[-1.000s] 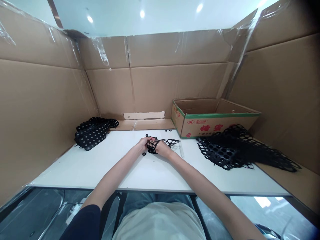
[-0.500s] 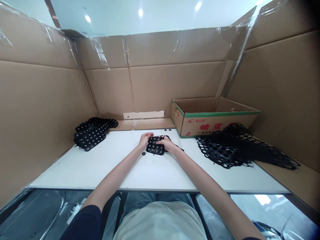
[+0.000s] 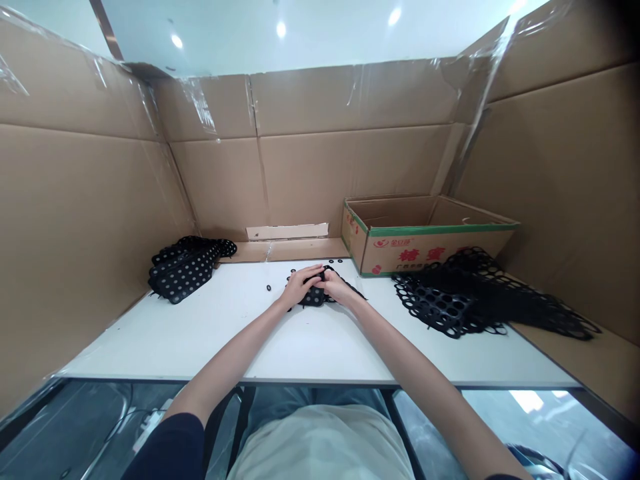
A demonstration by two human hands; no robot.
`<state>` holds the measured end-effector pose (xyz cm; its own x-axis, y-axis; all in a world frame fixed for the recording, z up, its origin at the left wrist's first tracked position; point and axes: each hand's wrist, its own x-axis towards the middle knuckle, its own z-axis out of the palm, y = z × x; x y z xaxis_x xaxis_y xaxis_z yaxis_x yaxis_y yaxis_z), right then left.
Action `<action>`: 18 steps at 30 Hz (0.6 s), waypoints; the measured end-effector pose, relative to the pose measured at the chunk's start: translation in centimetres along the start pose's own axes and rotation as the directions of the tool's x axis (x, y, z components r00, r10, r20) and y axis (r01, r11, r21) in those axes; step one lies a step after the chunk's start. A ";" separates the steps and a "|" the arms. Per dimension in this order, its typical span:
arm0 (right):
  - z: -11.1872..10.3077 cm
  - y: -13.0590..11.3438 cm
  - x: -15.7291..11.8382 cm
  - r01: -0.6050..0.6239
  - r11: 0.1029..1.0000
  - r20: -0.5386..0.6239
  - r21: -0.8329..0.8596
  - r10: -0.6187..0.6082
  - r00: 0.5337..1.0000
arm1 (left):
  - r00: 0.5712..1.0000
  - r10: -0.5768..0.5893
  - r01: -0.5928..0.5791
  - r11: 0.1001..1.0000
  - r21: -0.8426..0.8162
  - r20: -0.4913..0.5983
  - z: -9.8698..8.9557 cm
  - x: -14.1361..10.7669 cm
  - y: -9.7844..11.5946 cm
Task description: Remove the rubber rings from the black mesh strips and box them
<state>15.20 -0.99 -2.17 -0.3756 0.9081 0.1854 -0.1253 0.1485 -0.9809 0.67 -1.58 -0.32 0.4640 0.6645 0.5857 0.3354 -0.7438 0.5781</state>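
Observation:
A black dotted sheet piece, seemingly soft, lies mid-table under both hands and is partly hidden by them. My left hand reaches over its left and upper part, fingers together and curved onto it. From the right, my right hand pinches the piece near its upper edge, close to the left fingertips. A dark lacy strip sticks out beside my right wrist. Several small black rings lie about the hands, one ring off to the left.
Stacked black dotted pieces sit at the table's left. At the right, a heap of black mesh with large holes leans against an open cardboard box with a green taped rim. Cardboard walls enclose the white table.
My left hand has moved right and over the dotted piece, covering more of it. More small rings now show on the table to the left of the hands.

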 end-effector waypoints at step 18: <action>2.4 -0.1 -1.0 0.303 0.420 0.244 -0.855 -0.191 0.951 | 0.819 -0.538 0.449 0.817 -0.363 -0.199 0.9 0.4 -1.4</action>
<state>13.36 -2.87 -2.07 -0.5568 0.7398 0.3777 0.6186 0.6728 -0.4058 1.13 -0.32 -1.36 0.0364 0.9589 0.2813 0.1846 -0.2831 0.9412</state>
